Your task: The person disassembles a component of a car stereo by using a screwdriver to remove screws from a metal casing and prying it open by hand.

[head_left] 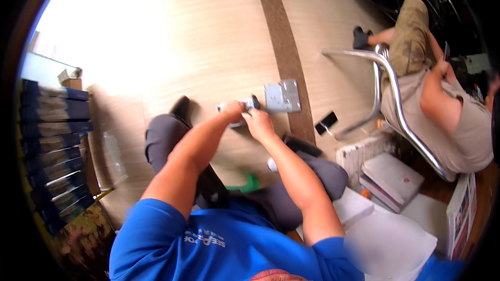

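Observation:
In front of my knees, low over the floor, both hands meet at a small grey-and-black metal piece (pixel 249 102); its exact kind is too blurred to tell. My left hand (pixel 233 110) is closed at its left side, fingers curled against it. My right hand (pixel 259 124) is closed too, its fingertips pressed together at the near right edge of the piece. Whatever those fingertips pinch is hidden. Just right of the hands a flat, silvery-grey rectangular plate (pixel 281 97) lies on the floor, partly over the brown floor stripe.
A black phone-like slab (pixel 326 123) lies on the floor to the right. Beyond it, another person (pixel 436 109) sits in a metal-framed chair (pixel 398 93). Stacked blue boxes (pixel 57 140) line the left. A green object (pixel 245 183) sits between my legs; a white laptop-like slab (pixel 393 177) rests at right.

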A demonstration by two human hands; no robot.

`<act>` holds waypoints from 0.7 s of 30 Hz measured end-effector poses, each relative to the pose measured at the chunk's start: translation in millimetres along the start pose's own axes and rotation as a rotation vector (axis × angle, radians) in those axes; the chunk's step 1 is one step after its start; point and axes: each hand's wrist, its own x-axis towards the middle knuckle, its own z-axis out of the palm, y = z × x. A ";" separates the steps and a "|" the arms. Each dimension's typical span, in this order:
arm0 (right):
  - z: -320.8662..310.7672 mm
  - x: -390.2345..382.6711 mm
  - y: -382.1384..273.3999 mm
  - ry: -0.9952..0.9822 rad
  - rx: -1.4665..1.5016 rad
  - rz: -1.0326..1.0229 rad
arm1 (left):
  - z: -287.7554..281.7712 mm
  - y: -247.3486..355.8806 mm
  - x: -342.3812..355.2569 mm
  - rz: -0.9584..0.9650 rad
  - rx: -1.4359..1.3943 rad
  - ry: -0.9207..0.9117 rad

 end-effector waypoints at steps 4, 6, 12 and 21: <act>-0.1 -9.9 13.3 -0.054 -0.084 -0.020 | -7.1 26.5 -0.8 -0.083 -0.001 -0.147; -0.2 -14.6 29.5 -0.027 -0.085 -0.107 | -15.8 43.6 -3.9 -0.108 -0.093 -0.127; 1.6 -14.6 12.1 -0.028 -0.038 -0.203 | -27.4 31.8 -20.6 -0.106 -0.126 -0.112; -11.9 -6.7 9.3 0.029 -0.063 0.017 | -32.4 41.6 -15.3 -0.078 -0.105 -0.116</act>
